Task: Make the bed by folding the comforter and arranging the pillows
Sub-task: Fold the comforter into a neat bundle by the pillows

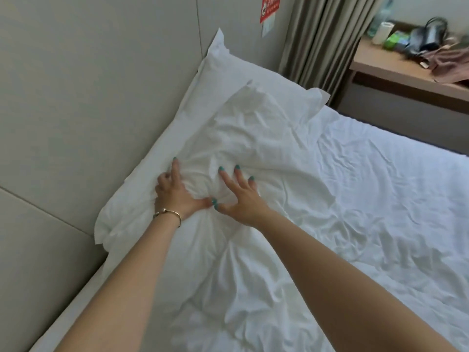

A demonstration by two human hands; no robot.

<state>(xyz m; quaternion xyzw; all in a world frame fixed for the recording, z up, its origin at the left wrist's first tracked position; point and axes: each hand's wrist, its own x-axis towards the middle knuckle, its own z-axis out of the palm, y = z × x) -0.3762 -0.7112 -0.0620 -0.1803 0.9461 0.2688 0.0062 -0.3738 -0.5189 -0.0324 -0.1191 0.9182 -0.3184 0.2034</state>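
Note:
Two white pillows are stacked at the head of the bed. The lower pillow (228, 69) lies against the padded headboard (76, 97). A crumpled top pillow (256, 138) lies on it. My left hand (177, 194), with a gold bracelet, is on the top pillow's near left part; its forefinger is straight and the other fingers curl into the fabric. My right hand (241, 199) presses flat beside it with fingers spread. Creases run together between my two thumbs. A wrinkled white sheet (380, 199) covers the mattress. No separate comforter can be told apart.
A wooden desk (406, 72) stands past the bed's far right corner, holding bottles, a dark bag and pinkish cloth. A grey-brown curtain (317, 34) hangs behind the pillows. A red sign (270, 8) is on the wall.

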